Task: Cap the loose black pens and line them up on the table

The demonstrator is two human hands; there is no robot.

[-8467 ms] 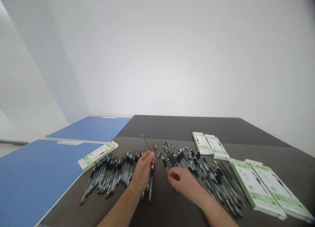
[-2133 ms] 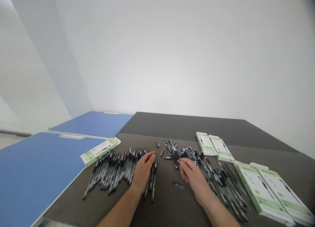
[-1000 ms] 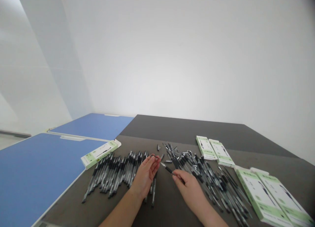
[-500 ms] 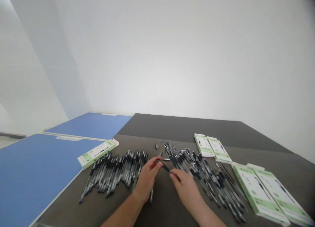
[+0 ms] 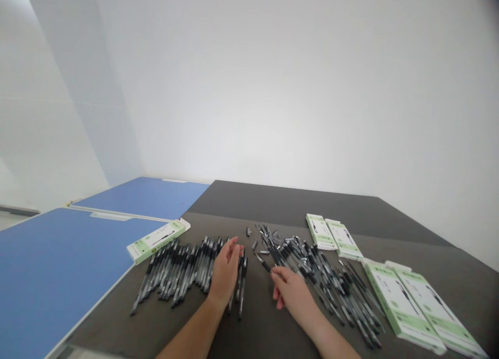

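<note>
My right hand (image 5: 292, 291) is closed, thumb and fingertips pinching the lower end of a gel pen (image 5: 263, 262) with a dark grip, its slim tip pointing up and left. My left hand (image 5: 225, 273) is over the right end of a row of capped gel pens (image 5: 181, 268), its fingers stretched forward with nothing visible in them. A few pens (image 5: 241, 286) lie just right of that hand, partly hidden by it. Beside my right hand spreads a loose heap of clear pens with dark grips (image 5: 327, 276). Small pen caps (image 5: 254, 244) lie between the two groups.
A green-and-white pen box (image 5: 159, 239) lies at the left. Two small boxes (image 5: 321, 231) lie behind the heap, and two larger-looking ones (image 5: 403, 307) lie at the right. The dark table (image 5: 288, 195) meets blue boards (image 5: 70, 270) on the left. A white wall stands behind.
My left hand has come away from the pen and moved left over the row. The pen stays in my right hand, its tip end now uncovered.
</note>
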